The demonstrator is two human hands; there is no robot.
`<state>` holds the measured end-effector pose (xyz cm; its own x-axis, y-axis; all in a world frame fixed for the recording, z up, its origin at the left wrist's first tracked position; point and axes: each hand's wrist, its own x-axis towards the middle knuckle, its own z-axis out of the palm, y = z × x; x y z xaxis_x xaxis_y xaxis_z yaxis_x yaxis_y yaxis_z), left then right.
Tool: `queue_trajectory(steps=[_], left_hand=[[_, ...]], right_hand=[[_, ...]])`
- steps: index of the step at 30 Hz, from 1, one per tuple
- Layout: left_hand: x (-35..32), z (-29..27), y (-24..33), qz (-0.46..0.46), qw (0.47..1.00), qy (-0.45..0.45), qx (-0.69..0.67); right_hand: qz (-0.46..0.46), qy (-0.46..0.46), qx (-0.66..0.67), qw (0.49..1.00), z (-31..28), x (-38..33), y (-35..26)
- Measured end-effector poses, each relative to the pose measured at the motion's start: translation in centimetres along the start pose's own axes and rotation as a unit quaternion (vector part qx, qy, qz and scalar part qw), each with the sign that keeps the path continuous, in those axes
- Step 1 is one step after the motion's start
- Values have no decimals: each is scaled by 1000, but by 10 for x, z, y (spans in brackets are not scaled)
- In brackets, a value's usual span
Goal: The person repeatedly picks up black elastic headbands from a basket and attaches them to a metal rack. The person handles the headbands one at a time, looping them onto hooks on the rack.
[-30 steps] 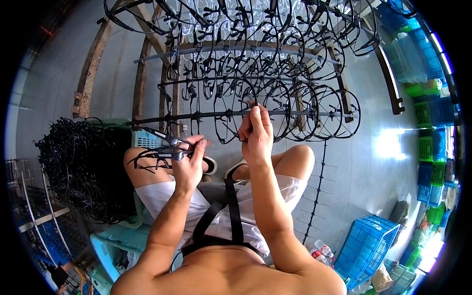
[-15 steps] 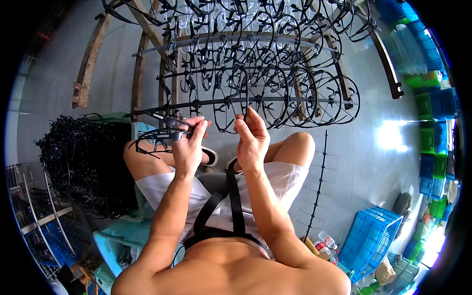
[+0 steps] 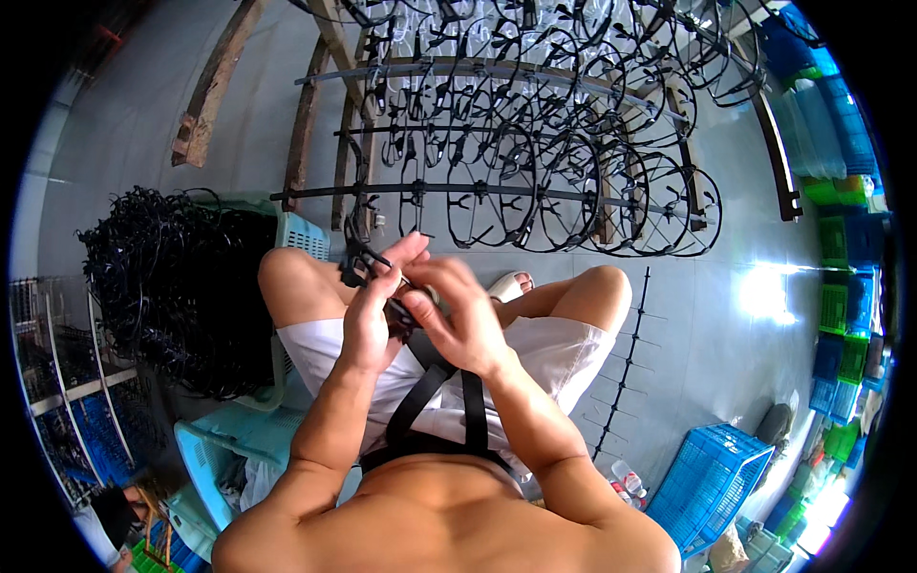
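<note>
Left hand (image 3: pixel 369 323) holds black parts (image 3: pixel 356 271); bottles (image 3: pixel 628 476) are red-labelled.

Torso (image 3: pixel 449 520) bare to the waist, forearms bare as well. Left hand (image 3: pixel 367 323) and right hand (image 3: pixel 468 323) both uncovered, the right blurred. Shorts (image 3: pixel 565 368) white, loose, creased, slightly glossy at the right leg; hems ended just above the knees. Black band (image 3: pixel 430 454) circled the waist. Two flat black straps (image 3: pixel 475 413) ran forward from it over the lap, converging. One foot showed pale, open-toed footwear (image 3: pixel 504 287); finer detail too small to read.
</note>
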<state>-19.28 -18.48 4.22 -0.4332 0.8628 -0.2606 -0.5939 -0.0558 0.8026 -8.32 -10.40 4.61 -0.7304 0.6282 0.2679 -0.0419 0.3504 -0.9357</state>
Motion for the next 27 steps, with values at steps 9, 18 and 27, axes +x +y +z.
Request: queue_trajectory(steps=[9,18,27], left_hand=[[-14,-38,17,93,975,88,-181],[26,-32,3,157,929,176,285],[32,-32,4,121,930,189,291]], right_hand=[[150,198,185,951,-21,-1,-21],[211,269,11,940,-19,57,-22],[224,247,182,925,13,105,53]])
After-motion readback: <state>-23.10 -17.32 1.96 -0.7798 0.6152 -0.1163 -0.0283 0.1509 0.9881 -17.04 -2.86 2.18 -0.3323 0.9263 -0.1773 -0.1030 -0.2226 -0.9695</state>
